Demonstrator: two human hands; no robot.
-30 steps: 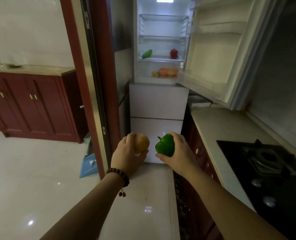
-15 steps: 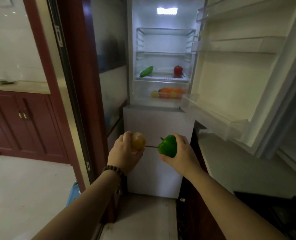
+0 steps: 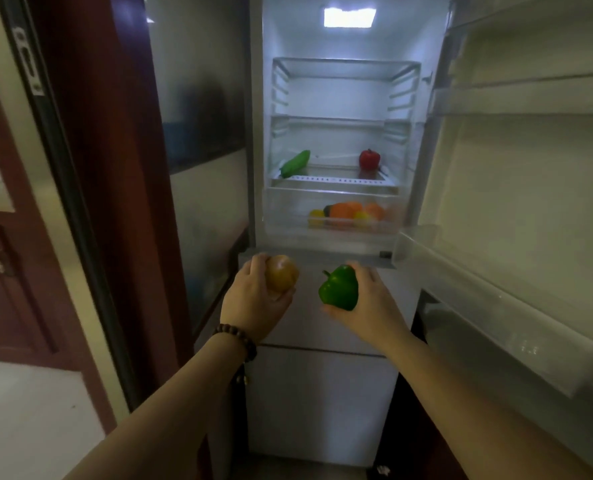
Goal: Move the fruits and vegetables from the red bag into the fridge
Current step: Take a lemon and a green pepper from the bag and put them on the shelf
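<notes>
My left hand [image 3: 253, 303] grips a round yellow-brown fruit [image 3: 283, 277]. My right hand [image 3: 371, 306] holds a green bell pepper [image 3: 338, 289]. Both hands are raised side by side in front of the closed lower drawers, just below the open fridge [image 3: 343, 98] compartment. On the lowest shelf lie a green cucumber [image 3: 295, 163] at the left and a red pepper [image 3: 369, 159] at the right. The clear crisper drawer [image 3: 288, 220] beneath holds several orange and yellow fruits [image 3: 348, 213]. The red bag is out of sight.
The fridge door [image 3: 517, 188] stands open to the right, its clear door bins jutting toward me. A dark red door frame [image 3: 108, 168] and glass panel stand close on the left. Red cabinets [image 3: 0, 271] lie beyond at far left.
I have come closer to the fridge, which now fills the view. Both hands still hold the same items and have risen toward the open compartment. The stove and counter have left the view.
</notes>
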